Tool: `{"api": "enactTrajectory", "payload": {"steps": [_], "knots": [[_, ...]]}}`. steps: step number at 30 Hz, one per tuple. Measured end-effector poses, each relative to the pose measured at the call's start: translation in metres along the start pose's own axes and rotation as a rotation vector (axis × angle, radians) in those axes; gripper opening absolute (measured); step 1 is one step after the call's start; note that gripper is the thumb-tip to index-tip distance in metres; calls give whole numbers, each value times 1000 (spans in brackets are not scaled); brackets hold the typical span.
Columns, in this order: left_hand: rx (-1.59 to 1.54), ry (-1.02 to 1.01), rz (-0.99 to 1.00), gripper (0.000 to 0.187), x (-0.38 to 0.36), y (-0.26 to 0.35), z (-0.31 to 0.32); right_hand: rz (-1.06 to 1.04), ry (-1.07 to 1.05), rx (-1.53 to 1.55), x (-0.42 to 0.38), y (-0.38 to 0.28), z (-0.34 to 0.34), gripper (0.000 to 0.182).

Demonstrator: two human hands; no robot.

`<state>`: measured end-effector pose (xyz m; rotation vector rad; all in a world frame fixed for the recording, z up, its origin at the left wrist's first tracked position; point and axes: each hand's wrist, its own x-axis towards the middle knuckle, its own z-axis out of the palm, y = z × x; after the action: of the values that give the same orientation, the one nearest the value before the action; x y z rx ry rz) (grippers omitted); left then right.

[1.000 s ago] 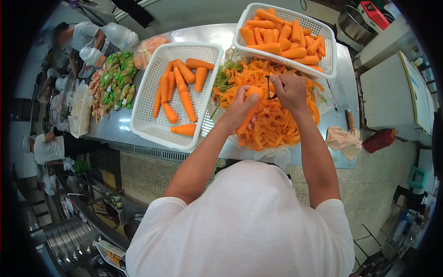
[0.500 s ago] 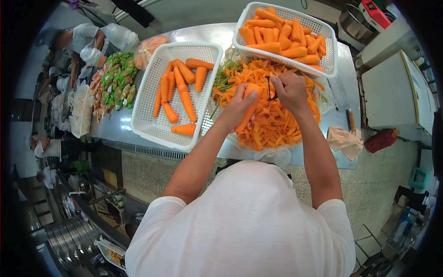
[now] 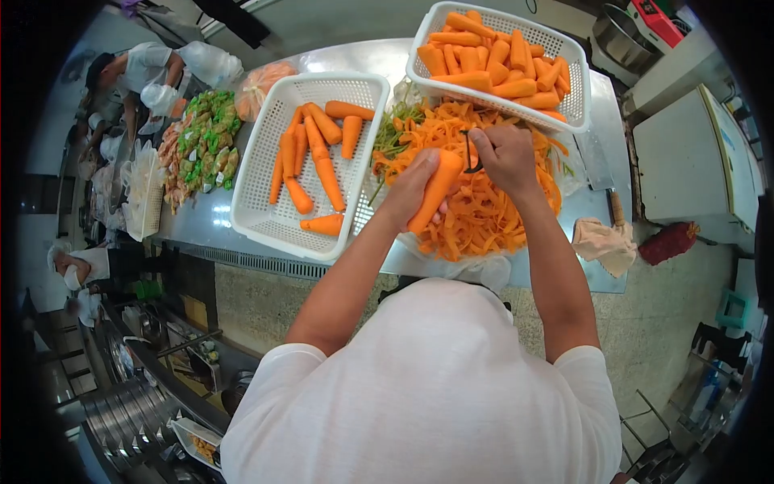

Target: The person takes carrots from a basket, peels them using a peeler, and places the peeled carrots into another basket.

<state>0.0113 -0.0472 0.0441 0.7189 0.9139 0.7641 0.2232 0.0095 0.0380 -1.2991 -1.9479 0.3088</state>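
My left hand (image 3: 411,192) is wrapped round a thick orange carrot (image 3: 437,190), its upper end pointing away from me. In my right hand (image 3: 506,155) is a dark peeler (image 3: 472,153), its blade side turned to the carrot's upper end. Beneath both hands spreads a heap of orange peelings (image 3: 476,222), with green carrot tops (image 3: 395,129) at its left edge. Several carrots lie in a white basket (image 3: 268,224) on the left. Another white basket (image 3: 577,121) beyond the heap is piled with carrots.
On the metal table (image 3: 395,262), a knife (image 3: 605,169) and a cloth (image 3: 605,244) lie at the right. Green-wrapped bags (image 3: 208,145) are at the left. Other people (image 3: 149,68) stand farther left. A metal bowl (image 3: 622,42) is at the back right.
The carrot in my left hand has tilted slightly, its upper end shifting right and more of its surface showing. My right hand with the peeler has barely moved.
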Motion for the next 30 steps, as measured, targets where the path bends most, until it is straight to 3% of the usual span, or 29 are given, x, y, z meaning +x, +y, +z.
{"api": "enactTrajectory", "payload": {"steps": [2, 4, 6, 7, 9, 13, 15, 17, 18, 20, 22, 24, 28, 30], "knots": [[32, -13, 115, 41, -5, 1, 6, -74, 12, 55, -4, -7, 9, 47], [-23, -88, 90, 41, 0, -6, -7, -157, 41, 96, -6, 2, 11, 48], [-72, -149, 83, 41, 5, -7, -18, 44, -2, -71, -6, 27, 13, 52], [-101, -182, 89, 43, 5, -7, -21, 41, -2, -68, -7, 27, 7, 52], [-143, -203, 101, 45, 7, -11, -24, 255, -136, -66, -14, 25, -5, 57], [200, 78, 281, 41, 34, 11, -12, 225, -91, -58, -25, 28, -4, 60], [350, 215, 362, 45, 25, 37, -1, 330, -30, -31, -31, 40, -3, 61], [-182, 126, 599, 56, 12, 65, 9, 370, 0, 37, -36, 52, -9, 61], [-185, 135, 604, 56, 9, 66, 3, 429, 38, 95, -39, 53, -12, 61], [-217, -56, 609, 63, 7, 67, -6, 387, 95, 88, -42, 56, -15, 59], [-258, -15, 551, 54, 0, 58, -1, 357, 162, 77, -41, 51, -19, 58], [-540, -53, 294, 46, 8, 34, -11, 198, 134, 175, -39, 43, -22, 56], [-465, -4, 199, 43, 26, 16, -14, 51, 105, 80, -25, 8, -26, 52], [-446, 50, 187, 46, 36, 11, -5, -134, 107, 24, -21, -11, -23, 48]]}}
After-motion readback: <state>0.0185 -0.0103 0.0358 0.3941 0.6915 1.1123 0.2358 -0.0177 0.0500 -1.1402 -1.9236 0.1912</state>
